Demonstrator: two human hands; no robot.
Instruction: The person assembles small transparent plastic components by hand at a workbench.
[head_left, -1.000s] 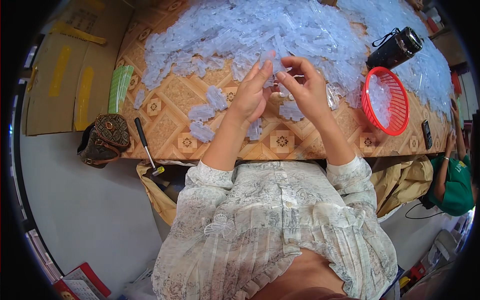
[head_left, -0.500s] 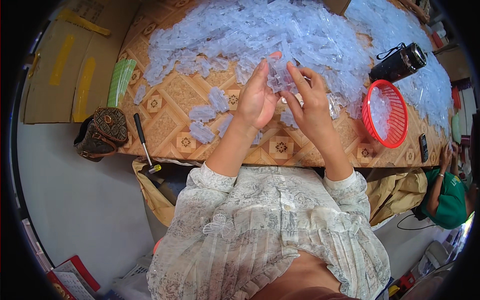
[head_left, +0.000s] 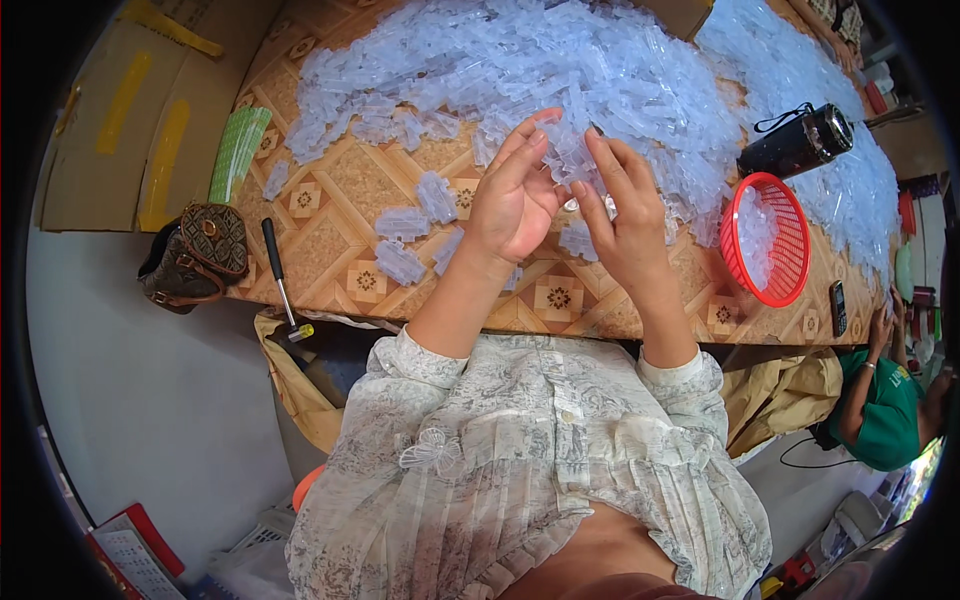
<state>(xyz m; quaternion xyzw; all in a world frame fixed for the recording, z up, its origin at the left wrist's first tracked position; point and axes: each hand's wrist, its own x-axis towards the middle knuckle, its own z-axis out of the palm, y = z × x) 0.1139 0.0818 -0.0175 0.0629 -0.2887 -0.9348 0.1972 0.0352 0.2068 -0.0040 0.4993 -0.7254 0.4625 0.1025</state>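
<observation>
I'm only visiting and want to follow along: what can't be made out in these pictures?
All in the head view:
- Clear plastic between the fingers: one piece or several; fingertips cover parts and the similar pile behind blends in.
- Lower pieces in the red basket: hidden by those on top.
- Cardboard box: cut off by the top edge.
- Co-worker's hand: too small to tell what it holds, if anything.

And the tally read one left hand (head_left: pixel 517 208), one right hand (head_left: pixel 628 215), one red basket (head_left: pixel 793 245), one black flask (head_left: pixel 793 143), one phone (head_left: pixel 838 309), one patterned handbag (head_left: pixel 200 255), and clear plastic pieces (head_left: pixel 480 70) too many to count!
</observation>
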